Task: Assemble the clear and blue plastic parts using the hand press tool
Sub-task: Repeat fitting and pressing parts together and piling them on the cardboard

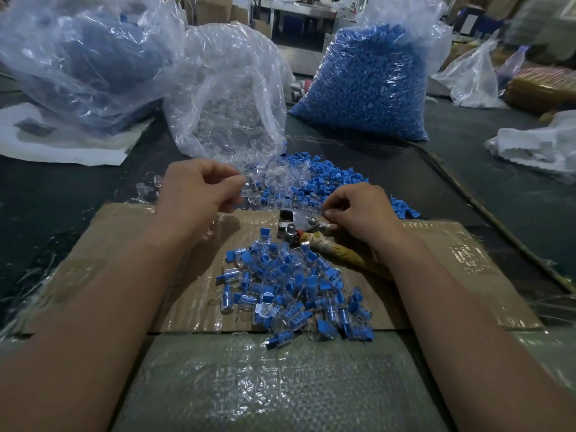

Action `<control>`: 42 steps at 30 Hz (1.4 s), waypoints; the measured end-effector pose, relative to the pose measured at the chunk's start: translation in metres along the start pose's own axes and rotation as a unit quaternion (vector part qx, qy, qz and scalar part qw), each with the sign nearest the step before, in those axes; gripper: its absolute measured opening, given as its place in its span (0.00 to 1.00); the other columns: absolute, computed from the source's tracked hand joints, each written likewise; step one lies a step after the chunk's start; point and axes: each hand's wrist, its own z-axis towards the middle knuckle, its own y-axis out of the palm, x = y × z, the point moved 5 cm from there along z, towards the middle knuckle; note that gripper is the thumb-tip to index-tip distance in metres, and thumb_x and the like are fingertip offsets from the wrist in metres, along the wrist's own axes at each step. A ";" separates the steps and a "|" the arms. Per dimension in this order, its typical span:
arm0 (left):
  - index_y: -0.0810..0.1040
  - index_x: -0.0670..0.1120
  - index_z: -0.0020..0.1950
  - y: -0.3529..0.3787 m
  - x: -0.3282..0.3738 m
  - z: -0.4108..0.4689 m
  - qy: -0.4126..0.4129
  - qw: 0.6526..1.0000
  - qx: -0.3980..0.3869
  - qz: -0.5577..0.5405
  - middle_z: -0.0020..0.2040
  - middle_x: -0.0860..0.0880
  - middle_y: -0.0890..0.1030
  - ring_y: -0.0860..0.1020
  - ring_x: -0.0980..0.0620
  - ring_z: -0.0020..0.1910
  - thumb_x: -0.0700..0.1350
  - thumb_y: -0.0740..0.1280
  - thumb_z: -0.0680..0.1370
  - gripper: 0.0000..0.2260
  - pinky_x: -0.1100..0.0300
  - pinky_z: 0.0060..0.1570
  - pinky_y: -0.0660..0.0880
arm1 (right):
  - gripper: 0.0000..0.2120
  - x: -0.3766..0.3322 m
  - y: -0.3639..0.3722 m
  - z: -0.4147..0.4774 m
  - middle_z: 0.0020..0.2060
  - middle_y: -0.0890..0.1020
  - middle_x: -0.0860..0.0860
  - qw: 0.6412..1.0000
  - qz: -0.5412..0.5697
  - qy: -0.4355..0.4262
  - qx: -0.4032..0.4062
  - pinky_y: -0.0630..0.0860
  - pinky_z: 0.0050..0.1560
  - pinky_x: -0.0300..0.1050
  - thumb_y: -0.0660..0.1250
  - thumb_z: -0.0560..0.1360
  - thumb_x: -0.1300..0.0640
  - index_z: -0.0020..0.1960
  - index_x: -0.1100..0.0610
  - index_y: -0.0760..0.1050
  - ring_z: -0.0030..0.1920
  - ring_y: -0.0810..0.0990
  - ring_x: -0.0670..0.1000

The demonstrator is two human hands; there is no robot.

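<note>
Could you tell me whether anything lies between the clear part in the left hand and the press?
Nothing visible does. The left hand pinches the clear part just left of the press, with only an open gap between them. The right hand sits at the press's right edge, off that path.

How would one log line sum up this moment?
left hand: pinches clear part | right hand: fingertips at press tool, grip unclear | assembled pile: on cardboard
</note>
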 end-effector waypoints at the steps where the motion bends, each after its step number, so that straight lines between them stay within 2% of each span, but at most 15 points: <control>1: 0.80 0.46 0.42 0.003 0.000 -0.001 -0.021 0.998 -0.023 -0.047 0.31 0.51 0.82 0.81 0.58 0.31 0.37 0.69 0.72 0.05 0.70 0.31 0.75 | 0.07 0.000 0.000 0.000 0.45 0.82 0.48 1.000 0.004 -0.001 0.000 0.70 0.48 0.38 0.69 0.72 0.59 0.49 0.54 0.80 0.42 0.74 0.43; 4: 0.79 0.43 0.43 0.010 0.002 -0.006 -0.061 0.986 -0.062 -0.142 0.31 0.51 0.82 0.81 0.56 0.33 0.32 0.67 0.71 0.07 0.69 0.33 0.76 | 0.14 0.000 -0.002 -0.002 0.44 0.78 0.46 1.000 0.009 -0.001 0.014 0.69 0.49 0.38 0.67 0.74 0.61 0.58 0.54 0.77 0.43 0.72 0.43; 6: 0.79 0.41 0.43 0.014 0.004 -0.010 -0.068 0.979 -0.072 -0.176 0.30 0.50 0.82 0.81 0.55 0.32 0.31 0.67 0.70 0.07 0.68 0.34 0.76 | 0.14 0.000 -0.010 -0.004 0.46 0.78 0.47 0.998 0.035 0.000 0.047 0.68 0.49 0.34 0.66 0.74 0.61 0.60 0.55 0.76 0.44 0.72 0.42; 7: 0.78 0.41 0.42 0.016 0.006 -0.011 -0.068 0.976 -0.082 -0.189 0.30 0.50 0.81 0.81 0.55 0.32 0.31 0.67 0.68 0.06 0.68 0.33 0.76 | 0.12 -0.001 -0.015 -0.005 0.46 0.79 0.46 0.996 0.062 -0.002 0.065 0.69 0.47 0.30 0.67 0.74 0.61 0.58 0.55 0.78 0.43 0.73 0.40; 9: 0.77 0.40 0.40 0.020 0.011 -0.015 -0.064 0.971 -0.110 -0.204 0.29 0.50 0.81 0.81 0.55 0.32 0.35 0.68 0.64 0.07 0.68 0.33 0.76 | 0.06 -0.007 -0.025 -0.012 0.40 0.79 0.42 0.982 0.162 -0.006 0.095 0.70 0.40 0.25 0.70 0.72 0.61 0.48 0.53 0.80 0.38 0.76 0.37; 11: 0.77 0.41 0.40 0.023 0.013 -0.017 -0.061 0.968 -0.126 -0.210 0.29 0.50 0.81 0.81 0.55 0.32 0.37 0.68 0.62 0.08 0.68 0.32 0.76 | 0.08 -0.019 -0.032 -0.022 0.33 0.80 0.41 0.956 0.267 -0.026 0.115 0.73 0.38 0.27 0.73 0.69 0.62 0.39 0.49 0.78 0.34 0.78 0.37; 14: 0.75 0.41 0.40 0.026 0.014 -0.020 -0.060 0.967 -0.134 -0.208 0.30 0.48 0.82 0.81 0.54 0.32 0.33 0.67 0.68 0.05 0.67 0.32 0.76 | 0.11 -0.043 -0.032 -0.037 0.32 0.81 0.41 0.933 0.335 -0.077 0.107 0.75 0.39 0.30 0.73 0.67 0.64 0.37 0.48 0.78 0.35 0.79 0.39; 16: 0.73 0.41 0.41 0.028 0.015 -0.022 -0.061 0.967 -0.136 -0.208 0.31 0.47 0.82 0.81 0.54 0.32 0.32 0.64 0.73 0.05 0.67 0.31 0.76 | 0.12 -0.057 -0.028 -0.043 0.34 0.80 0.41 0.929 0.342 -0.106 0.094 0.75 0.41 0.30 0.73 0.67 0.65 0.40 0.49 0.78 0.37 0.80 0.39; 19: 0.73 0.41 0.42 0.028 0.019 -0.024 -0.023 0.979 -0.129 -0.156 0.31 0.47 0.82 0.81 0.53 0.30 0.33 0.64 0.75 0.05 0.67 0.30 0.76 | 0.13 -0.069 -0.022 -0.046 0.35 0.80 0.40 0.929 0.334 -0.128 0.097 0.75 0.42 0.29 0.72 0.67 0.67 0.41 0.49 0.78 0.37 0.80 0.37; 24: 0.75 0.42 0.42 0.033 0.023 -0.027 -0.006 0.984 -0.126 -0.123 0.30 0.47 0.82 0.81 0.53 0.30 0.32 0.67 0.73 0.06 0.65 0.30 0.77 | 0.07 -0.068 -0.019 -0.047 0.35 0.78 0.39 0.936 0.293 -0.130 0.143 0.73 0.40 0.26 0.73 0.67 0.65 0.44 0.58 0.81 0.37 0.78 0.35; 32: 0.77 0.44 0.41 0.035 0.027 -0.031 0.016 0.985 -0.136 -0.110 0.31 0.48 0.82 0.81 0.54 0.29 0.32 0.69 0.70 0.07 0.66 0.31 0.77 | 0.07 -0.067 -0.019 -0.045 0.35 0.76 0.38 0.942 0.256 -0.138 0.167 0.73 0.41 0.26 0.74 0.67 0.63 0.45 0.59 0.81 0.37 0.77 0.35; 38: 0.77 0.44 0.42 0.035 0.027 -0.031 0.020 0.986 -0.131 -0.099 0.31 0.48 0.82 0.80 0.55 0.29 0.31 0.68 0.71 0.07 0.65 0.30 0.78 | 0.09 -0.069 -0.019 -0.047 0.37 0.78 0.44 0.945 0.238 -0.159 0.157 0.74 0.43 0.27 0.74 0.66 0.62 0.46 0.61 0.81 0.37 0.77 0.37; 42: 0.77 0.44 0.42 0.036 0.030 -0.033 0.034 0.985 -0.137 -0.095 0.30 0.49 0.82 0.80 0.55 0.29 0.32 0.68 0.71 0.07 0.65 0.31 0.78 | 0.10 -0.068 -0.021 -0.047 0.37 0.78 0.43 0.945 0.228 -0.168 0.165 0.73 0.42 0.26 0.74 0.66 0.62 0.46 0.61 0.82 0.36 0.77 0.36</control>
